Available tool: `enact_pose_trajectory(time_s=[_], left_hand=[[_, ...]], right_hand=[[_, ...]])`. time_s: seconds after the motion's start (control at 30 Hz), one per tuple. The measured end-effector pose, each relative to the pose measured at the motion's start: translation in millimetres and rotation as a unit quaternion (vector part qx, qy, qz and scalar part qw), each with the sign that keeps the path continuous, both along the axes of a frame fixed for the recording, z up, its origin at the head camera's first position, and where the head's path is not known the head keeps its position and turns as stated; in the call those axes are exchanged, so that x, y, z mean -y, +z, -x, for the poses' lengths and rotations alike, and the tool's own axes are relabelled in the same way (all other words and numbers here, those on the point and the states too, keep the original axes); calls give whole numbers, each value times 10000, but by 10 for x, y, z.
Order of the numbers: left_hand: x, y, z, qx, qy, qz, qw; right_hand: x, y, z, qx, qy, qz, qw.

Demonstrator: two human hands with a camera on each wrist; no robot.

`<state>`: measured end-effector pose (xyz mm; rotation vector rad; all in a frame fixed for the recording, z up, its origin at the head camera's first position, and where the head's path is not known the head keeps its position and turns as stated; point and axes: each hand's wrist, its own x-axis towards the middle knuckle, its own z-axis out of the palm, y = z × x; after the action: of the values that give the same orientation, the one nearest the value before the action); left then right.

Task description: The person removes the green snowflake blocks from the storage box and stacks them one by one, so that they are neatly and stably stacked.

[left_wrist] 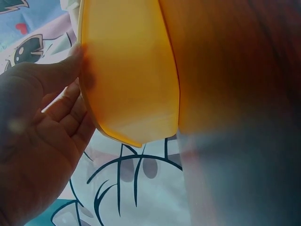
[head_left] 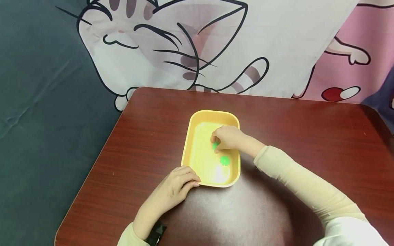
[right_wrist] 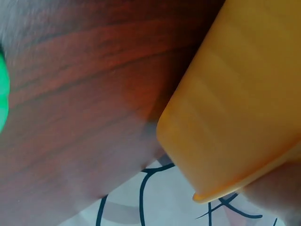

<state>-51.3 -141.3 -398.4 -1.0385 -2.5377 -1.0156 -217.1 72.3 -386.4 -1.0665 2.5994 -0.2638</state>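
A yellow rectangular tray with rounded corners stands on the table. My left hand holds its near left corner; in the left wrist view the thumb presses the outer wall of the tray and the fingers lie along the rim. Inside the tray, my right hand pinches a small green piece between thumb and fingers, which partly cover it. Just nearer to me lies another green piece, round with a notched edge. In the right wrist view the tray wall hides most of that hand.
The dark red-brown wooden table ends in a rounded edge on the left. Behind it hangs a cloth with cartoon cats. A green rounded thing shows at the left border of the right wrist view.
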Motion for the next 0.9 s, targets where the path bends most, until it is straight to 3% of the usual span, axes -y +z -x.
enact_pose_trajectory(time_s=[0.1, 0.53, 0.9], left_hand=[[-2, 5, 8, -9, -23, -3, 10000], [-2, 22, 10, 105, -24, -11, 9999], [-3, 6, -6, 32, -44, -128, 9999]], right_hand=[[7, 6, -37, -113, -309, -75, 9994], [40, -6, -154, -365, -477, 50, 9982], [54, -64, -199, -644, 87, 487, 9967]])
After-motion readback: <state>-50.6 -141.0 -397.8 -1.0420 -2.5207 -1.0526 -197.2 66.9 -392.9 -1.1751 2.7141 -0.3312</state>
